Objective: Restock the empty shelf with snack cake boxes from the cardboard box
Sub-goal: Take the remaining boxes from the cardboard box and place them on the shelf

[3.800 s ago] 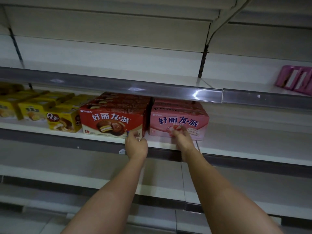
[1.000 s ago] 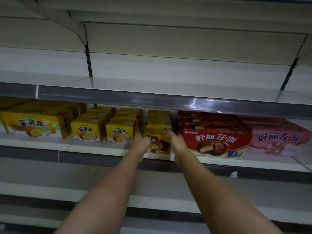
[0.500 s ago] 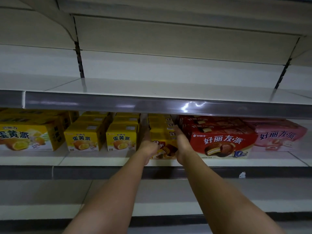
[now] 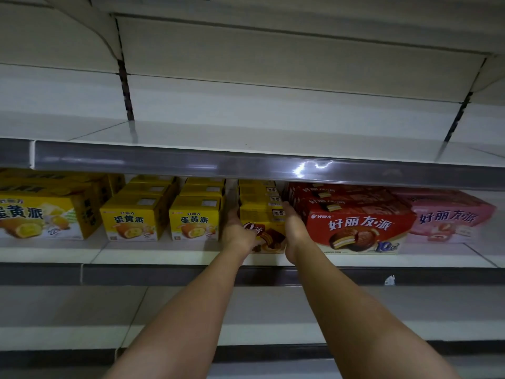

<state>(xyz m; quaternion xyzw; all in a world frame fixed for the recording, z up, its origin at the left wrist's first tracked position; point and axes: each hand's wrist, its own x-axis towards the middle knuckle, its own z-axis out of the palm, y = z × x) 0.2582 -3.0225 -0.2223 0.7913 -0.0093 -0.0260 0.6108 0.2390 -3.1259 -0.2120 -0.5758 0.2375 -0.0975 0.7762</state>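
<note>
both arms reach up to the stocked shelf [image 4: 175, 255], and the two hands bracket one column of small yellow snack cake boxes [image 4: 261, 212] that runs back under the shelf above. the left hand [image 4: 237, 235] lies against the left side of the front yellow box with a brown cake picture [image 4: 269, 236], its fingers stretched back along the box side into the narrow gap beside the next column; the right hand [image 4: 293, 231] lies flat against the right side, between that box and the red chocolate pie box [image 4: 358, 225]. each grip is spread, fingers straight and pressing the cardboard from the sides, not curled round it; the fingertips run back into shadow and cannot be made out. the front box stands on the shelf near its front lip, upright, with more of its kind lined up behind it. to the left stand two columns of yellow egg yolk pie boxes [image 4: 136, 220] [image 4: 195, 221], and further left a larger yellow box [image 4: 41, 214] of the same sort. right of the red box sits a pink pie box [image 4: 448, 217]. the upper shelf [image 4: 218, 132] and the lower shelf [image 4: 82, 305] show only bare boards. a small white scrap [image 4: 390, 280] hangs at the price rail on the right.
</note>
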